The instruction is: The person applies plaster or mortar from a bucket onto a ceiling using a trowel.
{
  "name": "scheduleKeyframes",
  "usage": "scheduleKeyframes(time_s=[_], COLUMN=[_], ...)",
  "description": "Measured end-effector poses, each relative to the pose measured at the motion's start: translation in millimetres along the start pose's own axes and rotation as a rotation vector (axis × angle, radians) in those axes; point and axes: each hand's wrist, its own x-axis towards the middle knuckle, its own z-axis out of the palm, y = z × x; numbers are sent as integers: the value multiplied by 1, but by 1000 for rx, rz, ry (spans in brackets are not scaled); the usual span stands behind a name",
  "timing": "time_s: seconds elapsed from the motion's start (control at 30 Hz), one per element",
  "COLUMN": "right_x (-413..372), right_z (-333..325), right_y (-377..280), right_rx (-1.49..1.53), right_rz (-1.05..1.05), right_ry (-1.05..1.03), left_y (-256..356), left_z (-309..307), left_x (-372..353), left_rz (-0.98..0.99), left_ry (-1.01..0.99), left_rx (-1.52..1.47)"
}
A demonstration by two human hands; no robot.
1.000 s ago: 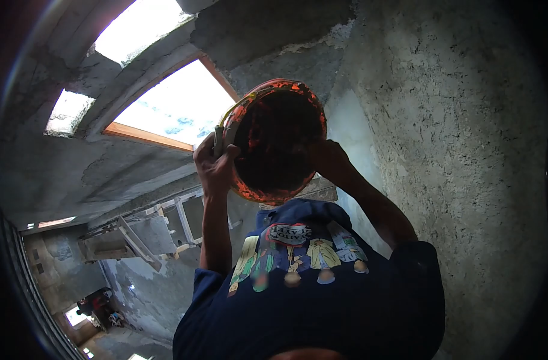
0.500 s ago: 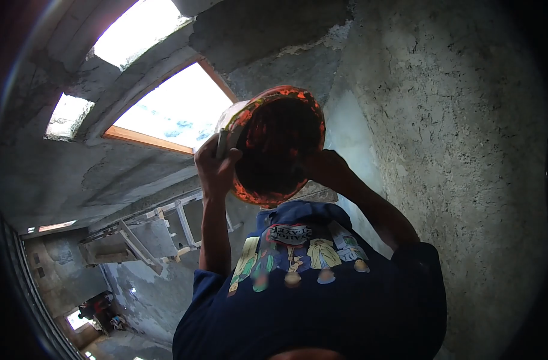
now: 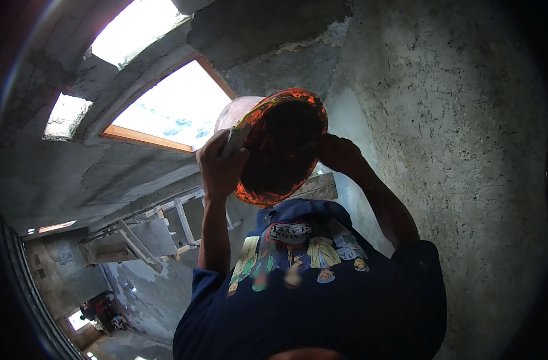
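A bucket (image 3: 283,150) is raised in front of my chest with its mouth tilted toward me. Its rim is smeared orange, the inside is dark, and the outer wall looks pale pink. My left hand (image 3: 221,165) is closed at the left side of the rim, thumb toward the mouth. A flat pale grey piece (image 3: 234,143) sits between that thumb and fingers against the rim; I cannot tell what it is. On the right edge of the bucket, my right hand (image 3: 341,154) is closed at the rim, its fingertips partly hidden in shadow.
A rough plastered wall (image 3: 454,150) rises close on my right. To the left is a wood-framed window opening (image 3: 172,111) with bright daylight. Wooden scaffolding or trestle pieces (image 3: 139,246) stand lower left. A board or ledge (image 3: 317,187) shows behind the bucket.
The bucket has turned slightly, showing more of its outer left wall. My right hand has moved right and up, from over the mouth to the outer right rim. The grey piece has tilted.
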Motion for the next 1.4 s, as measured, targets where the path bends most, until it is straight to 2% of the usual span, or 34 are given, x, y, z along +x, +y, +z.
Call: scheduleKeyframes(time_s=[0.03, 0.1, 0.13, 0.2, 0.3, 0.4, 0.57, 0.73, 0.87, 0.93, 0.97, 1.03, 1.07, 1.13, 1.23, 1.27, 1.33, 1.4], right_x=[1, 2, 1, 1, 1, 5, 7, -5, -7, -2, -1, 2, 0, -2, -6, -7, -9, -14], right_z=[1, 4, 4, 1, -1, -3, -24, -43, -44, -25, -11, 1, 6, -13, -14, -15, -18, -7], right_y=[0, -4, -10, -23, -28, -28, -42, -57, -50, -31, -25, -19, -15, -18, -13, -11, -6, -2], right_rx=[3, 325, 331, 397, 468, 568, 548, 505, 503, 686, 687, 992, 989, 1219, 1289, 1277, 1107, 1186], right_rz=[0, -100, -97, -34, -62, -102, -139, -117, -150, -401, -401, -313, -317, 152, 174, 158, 233, 108], right_ry=[-5, -9, -11, -150, -44, -58, -27, -37, -74, -23, -24, -89, -87, -543, -434, -429, -418, -275], left_y=[4, 10, 13, 22, 32, 27, 16, -2, -15, -19, -20, -22, -24, -32, -41, -40, -57, -58], left_z=[-1, -5, -6, -12, -17, -17, -16, -6, -4, -3, -5, -9, -9, -5, -9, -8, -12, -10], left_x=[1, 4, 6, 10, 13, 18, 26, 30, 28, 27, 26, 26, 24, 23, 24, 22, 23, 22], left_rz=[21, 8, 1, 9, 15, -31, -70, -113, -220, -225, -226, -302, -298, -269, -300, -334, -377, -446], left_ry=[-13, -27, -36, -75, -114, -107, -64, 15, 24, 7, 7, -3, 0, 62, 76, 131, 153, 187], left_rx=[21, -5, -37, -6, 16, -45, -139, -434, -433, -518, -518, -542, -542, -499, -462, -557, -574, -654])
